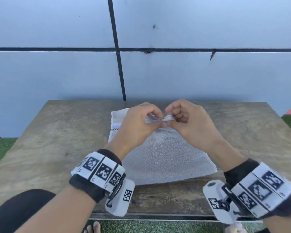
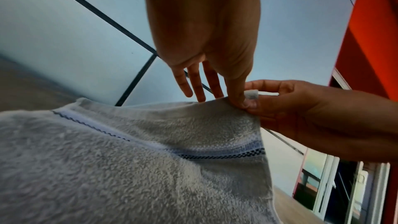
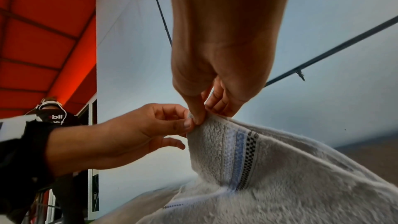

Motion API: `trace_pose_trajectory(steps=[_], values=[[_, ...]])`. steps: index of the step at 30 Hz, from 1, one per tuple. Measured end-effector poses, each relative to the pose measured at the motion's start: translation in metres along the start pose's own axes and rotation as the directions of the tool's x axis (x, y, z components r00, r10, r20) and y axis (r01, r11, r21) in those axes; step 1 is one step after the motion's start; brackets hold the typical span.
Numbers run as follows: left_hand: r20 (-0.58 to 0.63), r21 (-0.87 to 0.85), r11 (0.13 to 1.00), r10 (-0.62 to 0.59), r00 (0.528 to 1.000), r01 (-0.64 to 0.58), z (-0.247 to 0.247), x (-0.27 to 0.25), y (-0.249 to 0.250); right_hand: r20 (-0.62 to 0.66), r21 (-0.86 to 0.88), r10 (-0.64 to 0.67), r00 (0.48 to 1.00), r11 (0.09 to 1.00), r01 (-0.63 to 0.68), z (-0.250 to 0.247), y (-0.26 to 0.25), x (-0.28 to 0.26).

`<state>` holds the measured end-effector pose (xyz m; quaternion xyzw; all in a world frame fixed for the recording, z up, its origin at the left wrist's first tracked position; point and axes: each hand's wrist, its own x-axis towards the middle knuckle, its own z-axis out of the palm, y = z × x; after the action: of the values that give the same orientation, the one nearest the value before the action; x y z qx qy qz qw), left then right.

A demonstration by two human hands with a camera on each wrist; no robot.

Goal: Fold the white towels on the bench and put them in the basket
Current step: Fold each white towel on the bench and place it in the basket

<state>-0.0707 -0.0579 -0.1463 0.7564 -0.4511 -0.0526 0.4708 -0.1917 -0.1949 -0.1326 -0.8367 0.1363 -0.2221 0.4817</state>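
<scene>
We're mid-fold, left hand [image 1: 138, 121] and right hand [image 1: 186, 118] both pinching the towel [image 1: 166, 158] corner on the bench [image 1: 57, 132]; next, we'd say, bring it across squarely.

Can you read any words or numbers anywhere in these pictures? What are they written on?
"bil" in white letters, on the black shirt of a person standing in the background of the right wrist view; the word seems cut off, and the smaller line under it is too blurred to read.
The wrist bands carry only black-and-white square code patterns, no letters.
The white towel shows woven stripes only, no words.
</scene>
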Motion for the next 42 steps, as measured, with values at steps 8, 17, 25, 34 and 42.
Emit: trace_pose_trajectory(steps=[8, 17, 25, 34, 42], values=[[-0.094, 0.032, 0.991, -0.129, 0.987, 0.132, 0.008, 0.013, 0.010, -0.057, 0.177, 0.147, 0.987, 0.975, -0.135, 0.001, 0.012, 0.004], [-0.068, 0.011, 0.985, -0.173, 0.983, 0.174, 0.012, 0.017, 0.007, -0.106, 0.289, 0.249, 0.963, 0.934, -0.210, 0.007, 0.018, 0.004], [0.003, -0.051, 0.988, -0.143, 0.990, 0.143, 0.005, 0.023, 0.014, -0.154, 0.268, 0.181, 0.971, 0.954, -0.135, -0.003, 0.022, 0.008], [-0.047, -0.007, 0.994, -0.111, 0.993, 0.111, 0.005, 0.022, 0.015, -0.197, 0.347, 0.257, 0.946, 0.921, -0.178, -0.004, 0.018, 0.007], [-0.046, 0.023, 0.997, -0.077, 0.996, 0.078, 0.006, 0.021, 0.013, -0.192, 0.353, 0.301, 0.934, 0.909, -0.221, -0.005, 0.016, 0.006]])
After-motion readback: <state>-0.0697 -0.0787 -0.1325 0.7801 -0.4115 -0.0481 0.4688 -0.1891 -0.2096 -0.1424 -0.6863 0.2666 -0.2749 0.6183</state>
